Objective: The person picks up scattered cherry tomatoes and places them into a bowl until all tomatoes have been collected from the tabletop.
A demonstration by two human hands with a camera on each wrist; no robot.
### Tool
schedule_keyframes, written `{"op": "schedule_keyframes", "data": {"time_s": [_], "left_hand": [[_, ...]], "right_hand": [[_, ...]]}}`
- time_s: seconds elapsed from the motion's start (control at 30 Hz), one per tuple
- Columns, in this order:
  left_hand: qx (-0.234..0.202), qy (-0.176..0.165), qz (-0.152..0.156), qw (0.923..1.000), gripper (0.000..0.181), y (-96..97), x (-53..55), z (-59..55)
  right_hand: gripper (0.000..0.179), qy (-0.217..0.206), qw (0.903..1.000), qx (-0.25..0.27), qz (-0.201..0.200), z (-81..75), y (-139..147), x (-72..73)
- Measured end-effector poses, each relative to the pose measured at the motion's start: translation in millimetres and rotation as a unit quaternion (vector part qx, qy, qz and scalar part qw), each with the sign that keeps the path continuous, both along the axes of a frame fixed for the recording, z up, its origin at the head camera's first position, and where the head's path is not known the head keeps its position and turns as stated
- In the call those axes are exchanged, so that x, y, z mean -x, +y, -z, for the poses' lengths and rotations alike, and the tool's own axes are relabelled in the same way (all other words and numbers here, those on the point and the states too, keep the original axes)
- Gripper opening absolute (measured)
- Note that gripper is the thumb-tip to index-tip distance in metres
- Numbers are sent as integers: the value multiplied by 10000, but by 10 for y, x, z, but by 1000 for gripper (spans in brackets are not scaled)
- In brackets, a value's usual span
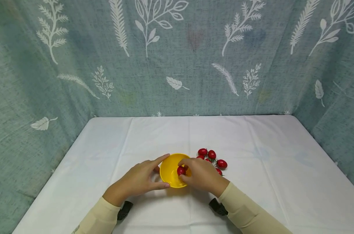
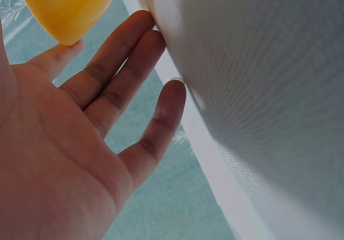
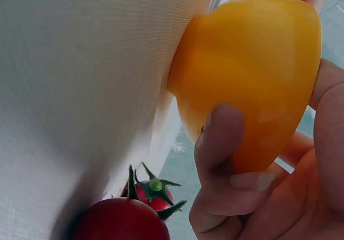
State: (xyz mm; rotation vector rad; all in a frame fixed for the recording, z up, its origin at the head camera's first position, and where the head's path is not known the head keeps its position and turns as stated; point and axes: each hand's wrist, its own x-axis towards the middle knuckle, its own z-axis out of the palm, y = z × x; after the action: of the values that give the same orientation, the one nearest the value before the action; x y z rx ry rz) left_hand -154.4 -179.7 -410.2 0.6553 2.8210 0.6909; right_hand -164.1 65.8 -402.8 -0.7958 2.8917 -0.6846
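Observation:
A yellow bowl (image 1: 172,177) stands on the white cloth in front of me. My left hand (image 1: 142,177) spans its left side, thumb and index finger against opposite parts of the rim; in the left wrist view the other fingers (image 2: 118,94) extend below the bowl (image 2: 80,8) towards the cloth. Over the bowl's right half, my right hand (image 1: 201,174) pinches a red cherry tomato (image 1: 181,171) between thumb and fingers, inside the rim. The right wrist view shows curled fingers (image 3: 220,143) by the bowl (image 3: 252,62); the pinched tomato is hidden there.
Several cherry tomatoes (image 1: 222,164) lie in a loose cluster right of the bowl, partly behind my right hand. One tomato (image 3: 123,221) near the right wrist has green sepals. The white-covered table (image 1: 282,162) ends at a patterned blue-green curtain (image 1: 194,71).

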Motion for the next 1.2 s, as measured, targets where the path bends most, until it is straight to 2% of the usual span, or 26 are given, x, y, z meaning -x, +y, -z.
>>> {"op": "schedule_keyframes", "data": {"time_s": [0.2,0.67,1.07,1.2], "left_hand": [[-7,24,-3,10000,96,3,-4,-5],[-22,134,61,9999,97,-4,-2,-1],[23,165,56,9998,97,-1,8,9],[19,119,69,9999,97,1,8,11]], "right_hand": [[32,-224,9997,58,71,-2,-4,8],[32,-312,9995,-15,-16,21,-16,14],[34,-283,9995,-90,-74,1,-15,12],[35,-67,9998,-126,-104,-6,3,0]]}}
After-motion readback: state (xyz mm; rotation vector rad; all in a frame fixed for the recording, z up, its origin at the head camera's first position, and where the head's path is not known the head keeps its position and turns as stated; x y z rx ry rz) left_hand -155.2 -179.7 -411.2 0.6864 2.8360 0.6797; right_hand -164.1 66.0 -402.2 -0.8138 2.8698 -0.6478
